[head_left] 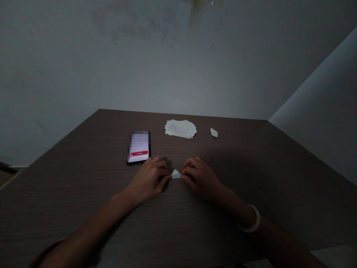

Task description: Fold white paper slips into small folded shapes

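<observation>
A small folded piece of paper [176,174], white and roughly triangular, is held low over the dark wooden table between my two hands. My left hand [152,176] pinches its left corner between thumb and fingers. On the opposite corner, the thumb and fingertips of my right hand [201,178] are closed in the same way. Faint printing shows on the paper's face. A pale bracelet [252,219] circles my right wrist. The corners of the paper are hidden under my fingertips.
Just beyond my left hand lies a phone [139,147] with its screen lit and a red bar on it. Farther back is a stack of printed paper sheets [180,128]. A small folded paper [214,133] rests right of the stack. The wall [178,74] borders the table's far edge.
</observation>
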